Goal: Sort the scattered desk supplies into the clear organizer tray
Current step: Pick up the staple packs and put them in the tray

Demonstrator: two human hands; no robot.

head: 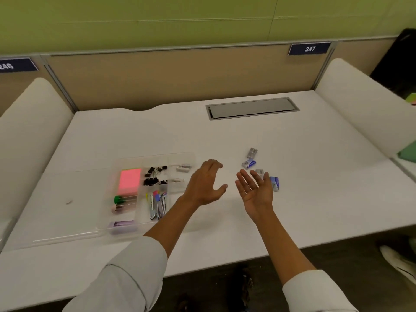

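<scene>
Head view of a white desk (225, 136); the clear organizer tray (126, 161) lies left of centre, holding a pink sticky-note pad (130, 181), black binder clips (154, 175), white erasers (183, 168) and coloured staplers (157, 204) in separate compartments; a green-capped tube (119, 199) lies below the pad. Left hand (206, 184) hovers just right of the tray, fingers relaxed and spread, holding nothing; right hand (255, 191) is turned palm up, fingers straight, empty. Small staple boxes (248, 163), grey and blue, lie scattered on the desk beyond the right hand, well apart from the tray.
</scene>
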